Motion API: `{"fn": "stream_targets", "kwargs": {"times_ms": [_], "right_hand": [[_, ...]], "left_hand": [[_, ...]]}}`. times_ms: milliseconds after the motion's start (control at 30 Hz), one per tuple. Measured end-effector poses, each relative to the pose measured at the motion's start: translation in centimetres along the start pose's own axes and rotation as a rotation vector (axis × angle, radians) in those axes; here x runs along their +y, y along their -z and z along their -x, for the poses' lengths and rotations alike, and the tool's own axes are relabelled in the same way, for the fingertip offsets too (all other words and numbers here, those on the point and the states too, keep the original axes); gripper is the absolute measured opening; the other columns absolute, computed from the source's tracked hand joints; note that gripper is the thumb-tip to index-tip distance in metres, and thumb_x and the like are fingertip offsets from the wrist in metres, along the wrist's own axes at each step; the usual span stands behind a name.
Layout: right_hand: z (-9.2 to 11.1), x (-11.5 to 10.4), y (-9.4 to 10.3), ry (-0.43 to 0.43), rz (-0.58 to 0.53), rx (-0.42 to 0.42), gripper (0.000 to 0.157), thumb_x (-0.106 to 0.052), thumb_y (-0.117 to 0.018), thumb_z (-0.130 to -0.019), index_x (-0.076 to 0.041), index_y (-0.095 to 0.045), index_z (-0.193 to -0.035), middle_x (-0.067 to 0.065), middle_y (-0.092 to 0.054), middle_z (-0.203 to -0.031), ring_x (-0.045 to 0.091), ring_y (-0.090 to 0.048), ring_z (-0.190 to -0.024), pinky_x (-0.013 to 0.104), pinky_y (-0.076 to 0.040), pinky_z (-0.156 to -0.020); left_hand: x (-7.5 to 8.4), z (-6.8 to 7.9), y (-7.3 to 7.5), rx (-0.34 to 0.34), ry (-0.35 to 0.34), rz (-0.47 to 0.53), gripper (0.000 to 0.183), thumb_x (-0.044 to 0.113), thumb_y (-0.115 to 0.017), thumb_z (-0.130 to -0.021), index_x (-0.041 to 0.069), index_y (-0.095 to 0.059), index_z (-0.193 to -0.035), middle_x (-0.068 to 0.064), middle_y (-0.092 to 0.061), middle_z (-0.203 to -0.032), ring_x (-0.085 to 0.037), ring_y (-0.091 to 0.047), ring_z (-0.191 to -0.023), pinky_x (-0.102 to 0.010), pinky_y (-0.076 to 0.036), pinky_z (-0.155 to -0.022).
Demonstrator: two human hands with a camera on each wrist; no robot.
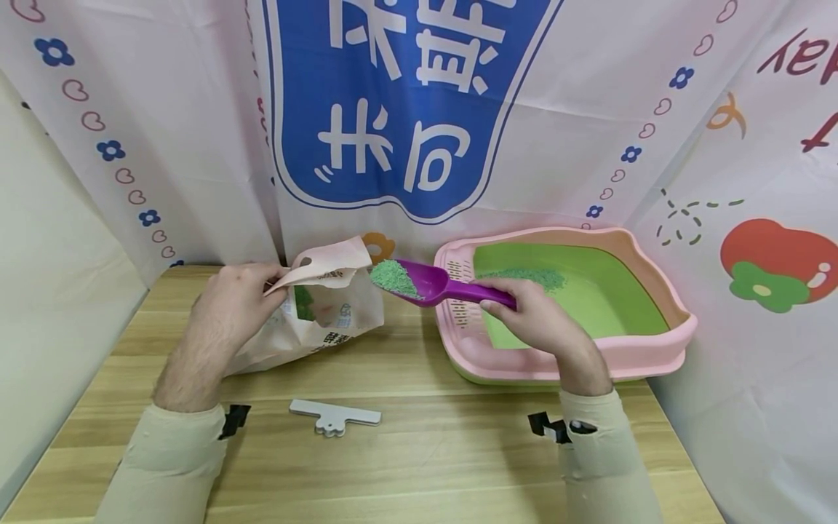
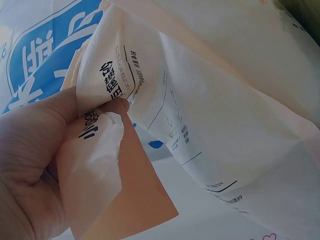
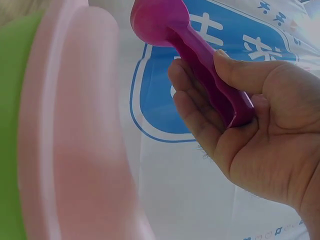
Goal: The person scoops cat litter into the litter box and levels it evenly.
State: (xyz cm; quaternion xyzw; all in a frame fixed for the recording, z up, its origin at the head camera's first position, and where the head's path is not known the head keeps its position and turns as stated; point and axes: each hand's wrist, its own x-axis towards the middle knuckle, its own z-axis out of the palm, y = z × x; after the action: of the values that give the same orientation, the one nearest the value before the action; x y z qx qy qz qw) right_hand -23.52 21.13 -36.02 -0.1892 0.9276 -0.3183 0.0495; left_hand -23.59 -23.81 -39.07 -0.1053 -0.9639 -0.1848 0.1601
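Observation:
My left hand (image 1: 229, 309) pinches the torn upper edge of a cat litter bag (image 1: 340, 313), which slumps on its side on the table. In the left wrist view the thumb and fingers hold the folded paper (image 2: 100, 165). By its handle, my right hand (image 1: 540, 313) grips a purple scoop (image 1: 428, 282). Green granules (image 1: 395, 279) are heaped at the scoop's front, between the bag and a pink and green litter box (image 1: 569, 364). More green granules (image 1: 533, 278) lie in the box. The right wrist view shows the fingers curled around the scoop handle (image 3: 210, 75).
On the wooden table (image 1: 419, 466), a grey clip (image 1: 335, 416) lies in front of the bag. A printed cloth (image 1: 196, 94) hangs behind the table and along its right side. A pale wall (image 1: 52, 189) stands at the left.

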Motion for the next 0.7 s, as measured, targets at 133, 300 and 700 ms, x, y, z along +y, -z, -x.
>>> {"fn": "stream_targets", "kwargs": {"times_ms": [133, 300, 700], "right_hand": [[0.2, 0.3, 0.6, -0.011, 0.002, 0.025, 0.037, -0.020, -0.067, -0.104, -0.016, -0.067, -0.141, 0.007, -0.068, -0.088, 0.013, -0.049, -0.061, 0.025, -0.044, -0.054], [0.4, 0.9, 1.4, -0.021, 0.006, 0.049, 0.036, -0.022, -0.066, -0.105, -0.017, -0.067, -0.141, 0.007, -0.061, -0.081, 0.012, -0.046, -0.060, 0.024, -0.041, -0.053], [1.0, 3.1, 3.1, -0.059, 0.018, 0.095, 0.038, -0.024, -0.064, -0.106, -0.017, -0.064, -0.144, 0.007, -0.067, -0.086, 0.012, -0.047, -0.059, 0.027, -0.042, -0.051]], "left_hand": [[0.0, 0.0, 0.0, -0.006, 0.004, -0.002, 0.014, 0.019, -0.075, -0.096, 0.014, -0.077, -0.109, -0.015, -0.079, -0.100, -0.030, -0.071, -0.076, -0.051, -0.054, -0.061], [0.0, 0.1, -0.1, -0.007, 0.007, -0.001, 0.014, 0.019, -0.074, -0.097, 0.014, -0.077, -0.110, -0.014, -0.079, -0.100, -0.030, -0.072, -0.077, -0.051, -0.054, -0.062], [0.1, 0.1, -0.1, -0.012, 0.013, 0.002, 0.014, 0.019, -0.075, -0.096, 0.014, -0.077, -0.110, -0.015, -0.079, -0.100, -0.030, -0.072, -0.078, -0.050, -0.055, -0.063]]}}
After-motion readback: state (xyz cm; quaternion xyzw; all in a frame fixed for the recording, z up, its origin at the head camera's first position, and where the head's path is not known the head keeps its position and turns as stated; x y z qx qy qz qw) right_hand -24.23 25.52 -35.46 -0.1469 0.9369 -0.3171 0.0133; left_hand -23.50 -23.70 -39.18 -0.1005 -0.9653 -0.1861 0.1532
